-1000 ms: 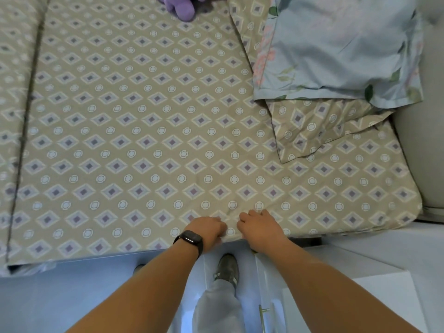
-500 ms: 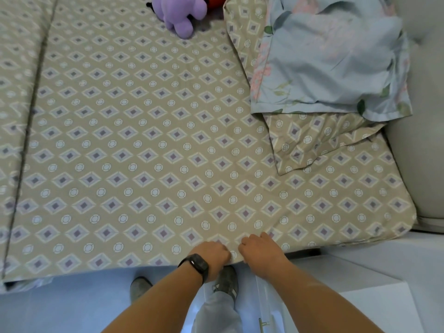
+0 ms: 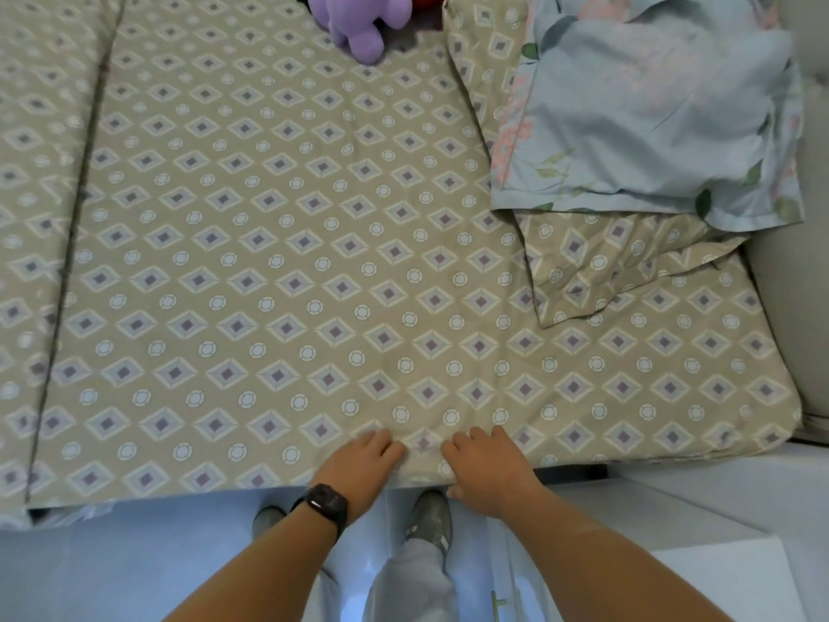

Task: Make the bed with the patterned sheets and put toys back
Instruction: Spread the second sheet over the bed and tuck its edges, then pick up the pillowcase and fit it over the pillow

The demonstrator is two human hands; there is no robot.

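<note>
- Head view: both hands sit at the near edge of the patterned sheet (image 3: 278, 244), just as they did half a second ago, though each has crept a little outward along the edge.
- The left hand (image 3: 359, 464), with a dark watch (image 3: 326, 505) at the wrist, lies knuckles-up with its fingers bent onto the fabric; whether it pinches the sheet or only presses on it cannot be told.
- The right hand (image 3: 486, 464) lies just beside it, fingers curled over the edge and the thumb tucked below the hem, so it appears to grip the sheet's border.
- A small ridge of fabric stands between the two hands, narrower a moment ago when they were closer together.
- The sheet covers the mattress flat, with a dark seam running down its left part.
- The purple plush toy (image 3: 359, 20) lies at the far edge, with more of it in sight than one second ago.
- A floral blue pillow (image 3: 650, 114) rests on a patterned pillowcase (image 3: 601, 262) at the far right corner, unmoved.
- Grey shoes (image 3: 428, 516) stand on the pale floor below the edge.
</note>
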